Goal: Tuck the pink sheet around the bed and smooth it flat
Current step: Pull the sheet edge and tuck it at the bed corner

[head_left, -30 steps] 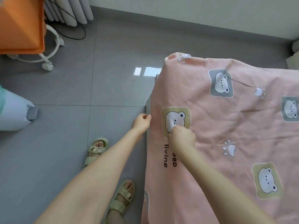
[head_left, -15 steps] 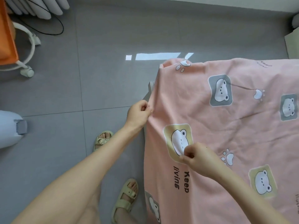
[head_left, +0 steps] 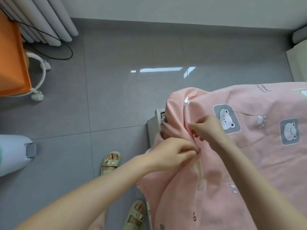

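The pink sheet [head_left: 259, 163] with bear prints covers the bed at the right and lower right. Near the bed's left corner the sheet is gathered into a raised fold. My left hand [head_left: 172, 151] pinches that fold at its lower part. My right hand [head_left: 207, 128] pinches the same fold just above it. A pale grey bed frame corner [head_left: 153, 123] shows bare to the left of the bunched cloth. The mattress under the sheet is hidden.
Grey tiled floor [head_left: 116, 83] lies left of the bed. My two feet in pale sandals [head_left: 110, 161] stand by the bed's side. An orange trolley [head_left: 11, 63] on white wheels, a cable and curtains are at the far left. A white appliance [head_left: 15, 151] sits at the left edge.
Both hands came together at the bed's corner. The sheet, flat before, is now bunched into a fold between them, and the frame corner is uncovered.
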The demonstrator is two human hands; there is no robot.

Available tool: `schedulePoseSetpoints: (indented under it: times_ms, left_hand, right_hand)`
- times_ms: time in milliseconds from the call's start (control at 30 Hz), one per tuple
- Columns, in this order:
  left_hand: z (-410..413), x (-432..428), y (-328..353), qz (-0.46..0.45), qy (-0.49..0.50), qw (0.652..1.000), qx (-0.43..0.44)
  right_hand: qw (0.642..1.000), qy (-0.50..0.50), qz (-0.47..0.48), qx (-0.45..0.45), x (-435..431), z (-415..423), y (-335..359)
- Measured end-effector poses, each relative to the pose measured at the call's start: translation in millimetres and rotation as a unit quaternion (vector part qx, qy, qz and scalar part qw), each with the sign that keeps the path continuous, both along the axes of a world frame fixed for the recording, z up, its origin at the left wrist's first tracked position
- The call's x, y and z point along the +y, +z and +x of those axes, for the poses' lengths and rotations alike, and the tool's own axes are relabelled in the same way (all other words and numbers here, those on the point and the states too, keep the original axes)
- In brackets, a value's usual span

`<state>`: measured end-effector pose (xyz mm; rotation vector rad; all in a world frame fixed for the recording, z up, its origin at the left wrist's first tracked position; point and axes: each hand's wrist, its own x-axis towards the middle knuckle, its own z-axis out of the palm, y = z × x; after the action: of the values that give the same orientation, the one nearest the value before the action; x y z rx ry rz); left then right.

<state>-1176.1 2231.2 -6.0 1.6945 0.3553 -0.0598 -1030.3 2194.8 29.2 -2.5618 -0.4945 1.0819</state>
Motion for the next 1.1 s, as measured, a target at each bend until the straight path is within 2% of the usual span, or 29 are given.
schedulePoseSetpoints:
  times_ms: [33,100,167,200,267,300,433,567,667,767,867,967,1033,1100]
  left_hand:
    - [-1.8,4.7,-11.0,-0.018,0.031,0.999,0.026]
    - [-1.9,22.7,-40.7,-0.061,0.186,0.974,0.112]
    - [4.2,47.5,-71.5,-0.103,0.335,0.901,0.254]
    - [9.3,57.1,-80.2,-0.15,0.349,0.87,0.314]
    - [27.7,68.5,-89.2,-0.292,0.31,0.832,0.355]
    - [38.2,72.1,-90.7,-0.327,0.299,0.822,0.357]
    - [66.2,90.6,-99.9,-0.257,0.273,0.843,0.386]
    - [63.0,96.3,-91.4,-0.282,0.128,0.846,0.435]
    - [61.3,92.2,-91.4,-0.282,0.142,0.86,0.401]
    - [60.2,100.1,-75.8,-0.254,0.239,0.892,0.29]
    - [52.2,131.7,-31.6,-0.296,0.347,0.878,0.147]
    - [39.2,177.5,18.3,-0.231,0.375,0.898,0.019]
    - [37.2,198.5,33.0,-0.152,0.389,0.908,0.018]
    - [39.3,212.0,24.5,-0.049,0.415,0.903,0.098]
  right_hand:
    - [1.0,-0.001,-0.008,-0.009,4.3,-0.3,-4.8]
    - [1.0,-0.01,-0.009,-0.024,6.1,0.9,-7.3]
    - [0.999,-0.004,-0.018,-0.033,-0.3,2.5,-3.9]
    - [0.999,0.0,-0.02,-0.027,-5.2,3.3,-2.0]
    - [1.0,0.009,-0.018,-0.008,-12.8,4.4,3.1]
    - [1.0,0.011,-0.017,0.002,-15.2,5.5,6.0]
    - [1.0,-0.003,-0.007,0.028,-20.9,12.1,15.4]
    - [0.998,-0.043,0.011,0.034,-25.5,18.8,24.3]
    - [0.998,-0.052,0.009,0.041,-27.6,18.6,29.3]
    - [0.998,-0.05,0.01,0.035,-32.0,17.3,34.7]
    - [0.998,-0.051,0.023,0.009,-39.0,16.9,42.6]
    - [0.997,-0.05,0.063,-0.005,-30.8,6.7,42.9]
    - [0.997,-0.02,0.08,-0.013,-16.1,-3.8,33.7]
    - [0.997,0.02,0.066,-0.035,-1.6,-12.9,19.5]
